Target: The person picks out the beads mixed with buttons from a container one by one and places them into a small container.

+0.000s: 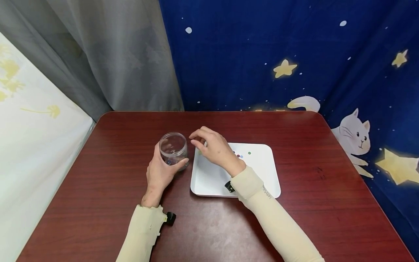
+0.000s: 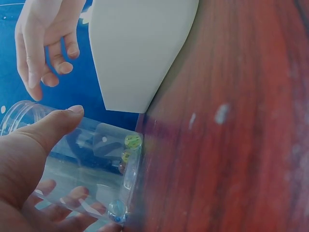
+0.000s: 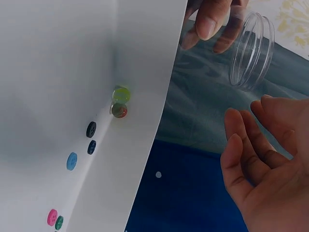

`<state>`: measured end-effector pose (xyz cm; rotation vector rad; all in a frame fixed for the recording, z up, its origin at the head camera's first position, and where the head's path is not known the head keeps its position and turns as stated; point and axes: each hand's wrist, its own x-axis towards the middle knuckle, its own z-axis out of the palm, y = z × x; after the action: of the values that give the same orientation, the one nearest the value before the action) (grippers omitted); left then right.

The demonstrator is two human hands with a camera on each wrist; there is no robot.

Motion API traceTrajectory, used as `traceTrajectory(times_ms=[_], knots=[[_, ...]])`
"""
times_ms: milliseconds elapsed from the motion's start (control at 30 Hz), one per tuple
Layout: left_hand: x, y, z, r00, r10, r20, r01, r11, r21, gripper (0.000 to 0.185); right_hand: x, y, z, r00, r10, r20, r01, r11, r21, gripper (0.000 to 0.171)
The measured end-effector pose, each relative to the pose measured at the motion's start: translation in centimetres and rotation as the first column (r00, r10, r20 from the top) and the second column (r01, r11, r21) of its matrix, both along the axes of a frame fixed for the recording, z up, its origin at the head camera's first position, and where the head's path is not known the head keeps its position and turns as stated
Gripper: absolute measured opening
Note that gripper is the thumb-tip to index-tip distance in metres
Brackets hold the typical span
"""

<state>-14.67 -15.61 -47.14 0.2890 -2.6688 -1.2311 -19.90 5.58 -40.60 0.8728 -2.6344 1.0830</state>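
My left hand holds a clear plastic jar around its side, thumb across the front. The jar stands upright on the table without a lid. Inside it, low down, the left wrist view shows several glass marbles, including a yellow-green marble and a blue marble. My right hand hovers between the jar's mouth and the white tray, its fingers loosely bent with nothing visible in them. A yellow-green marble and a reddish marble lie together in a tray corner.
Several small buttons lie in the tray along its far side, among them a black button, a light blue button, a pink button and a green button. Beneath everything is a dark red wooden table, with curtains behind.
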Motion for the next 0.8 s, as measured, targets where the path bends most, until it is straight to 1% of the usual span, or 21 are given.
traceTrajectory(times_ms=[233,667,800], knots=[[-0.1,0.0,0.1,1.0,-0.003,0.002,0.003,1.0,0.0,0.11,-0.2,0.7,0.0,1.0,-0.025,0.009,0.025,1.0,-0.004,0.015],[0.0,-0.1,0.0,1.0,-0.004,0.01,0.004,1.0,0.006,0.112,-0.5,1.4,-0.6,0.999,-0.033,0.025,0.033,0.999,-0.008,0.013],[0.0,-0.1,0.0,1.0,-0.002,0.009,0.002,1.0,0.005,0.111,-0.6,1.4,-0.7,0.999,-0.034,0.037,0.034,0.999,0.005,0.013]])
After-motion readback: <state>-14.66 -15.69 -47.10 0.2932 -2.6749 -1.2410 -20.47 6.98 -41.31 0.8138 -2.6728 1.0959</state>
